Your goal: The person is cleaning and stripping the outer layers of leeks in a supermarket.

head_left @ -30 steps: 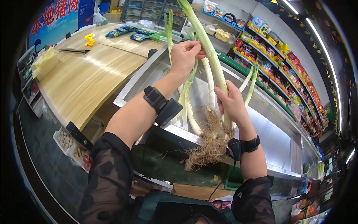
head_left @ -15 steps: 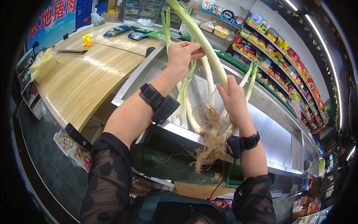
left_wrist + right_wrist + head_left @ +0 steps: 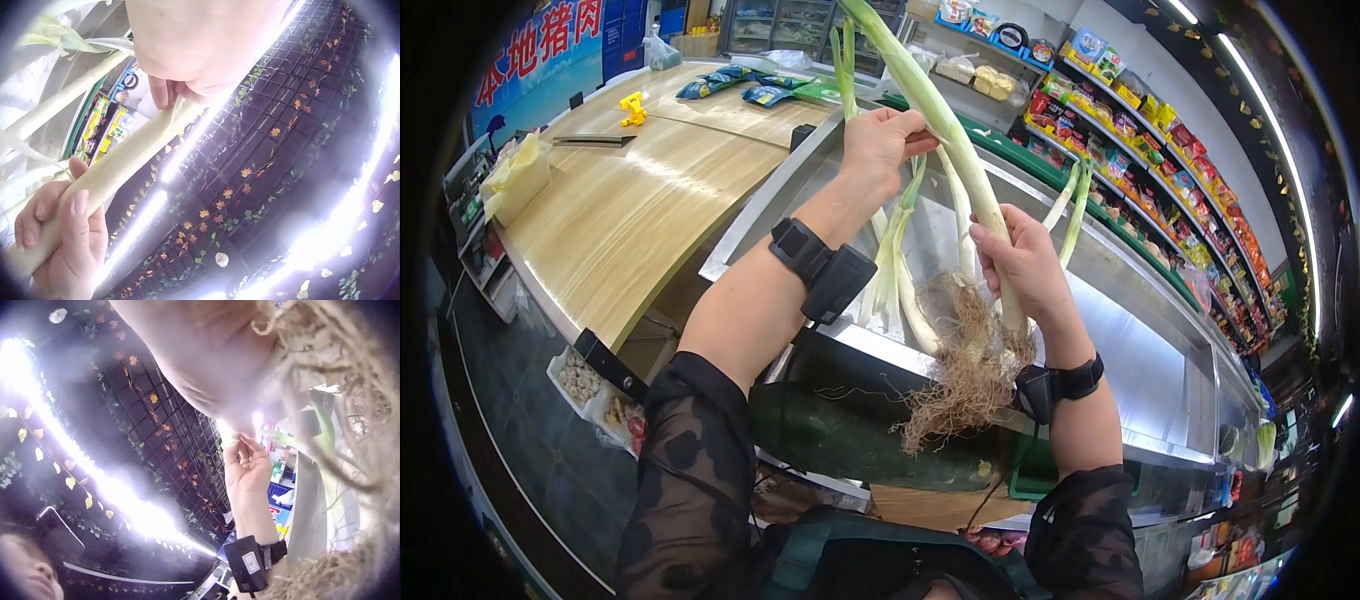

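A long leek point(image 3: 952, 135) with a pale stalk and green upper part slants up across the head view. My right hand point(image 3: 1028, 262) grips its white lower stalk, the thumb lying along it. Higher up, my left hand point(image 3: 882, 143) pinches at the side of the stalk; in the left wrist view the fingertips of the left hand point(image 3: 187, 59) hold a thin strip of its outer skin. Shaggy brown roots point(image 3: 960, 400) hang below my right hand and fill the right side of the right wrist view. Other leeks point(image 3: 910, 290) lean behind, in the metal tray.
The metal tray point(image 3: 1135, 350) runs along in front of me. To the left stands a wooden table point(image 3: 630, 210) with a yellow object point(image 3: 633, 108) and blue packets point(image 3: 720, 80). Shelves of packaged goods point(image 3: 1140, 150) line the right. A dark green rounded surface point(image 3: 840, 430) lies below the roots.
The leek's upper end and my left hand have shifted slightly left. My right hand has turned around the stalk, then back, and the roots have swung with it.
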Demonstrator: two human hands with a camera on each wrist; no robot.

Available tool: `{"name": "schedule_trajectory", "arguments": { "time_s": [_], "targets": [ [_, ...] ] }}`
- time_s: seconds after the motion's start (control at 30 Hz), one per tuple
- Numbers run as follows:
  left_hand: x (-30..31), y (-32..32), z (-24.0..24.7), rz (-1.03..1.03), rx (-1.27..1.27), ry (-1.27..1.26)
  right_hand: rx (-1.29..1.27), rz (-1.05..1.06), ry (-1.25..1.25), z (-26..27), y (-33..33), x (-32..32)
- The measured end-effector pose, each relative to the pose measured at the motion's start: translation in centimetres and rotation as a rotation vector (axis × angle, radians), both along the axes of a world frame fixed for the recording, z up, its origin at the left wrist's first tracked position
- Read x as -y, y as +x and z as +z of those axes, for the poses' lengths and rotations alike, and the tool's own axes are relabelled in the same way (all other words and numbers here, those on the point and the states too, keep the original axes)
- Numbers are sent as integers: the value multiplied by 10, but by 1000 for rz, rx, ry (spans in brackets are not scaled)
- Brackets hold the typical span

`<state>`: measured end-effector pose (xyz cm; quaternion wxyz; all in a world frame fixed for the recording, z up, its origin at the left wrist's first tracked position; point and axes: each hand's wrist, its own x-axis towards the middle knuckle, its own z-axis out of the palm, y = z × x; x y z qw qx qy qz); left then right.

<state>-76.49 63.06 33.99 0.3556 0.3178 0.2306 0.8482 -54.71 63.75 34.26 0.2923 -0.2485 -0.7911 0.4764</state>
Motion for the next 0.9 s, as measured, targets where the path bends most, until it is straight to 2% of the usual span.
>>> {"name": "schedule_trajectory", "arguments": {
  "time_s": [0.07,0.2,0.27,0.4,0.53,0.63,0.7,0.77,0.9],
  "targets": [
    [-1,0,-1,62,-33,-51,-20,57,-147,1,0,0],
    [2,4,2,138,32,-52,-23,99,-216,2,-1,1],
    [-2,-2,0,46,76,-119,-57,159,-345,1,0,0],
    [2,-8,2,-79,96,-133,-98,199,-431,5,-1,5],
    [11,-6,14,-151,194,-28,-65,157,-300,2,-1,3],
    [12,-11,18,-15,218,35,5,113,-147,3,0,3],
    [5,-17,11,430,-70,31,77,80,-71,5,-1,7],
    [0,-23,5,480,-109,35,67,82,-58,3,-3,9],
    [0,-24,7,351,33,122,52,89,-85,9,-1,10]
  ]
}}
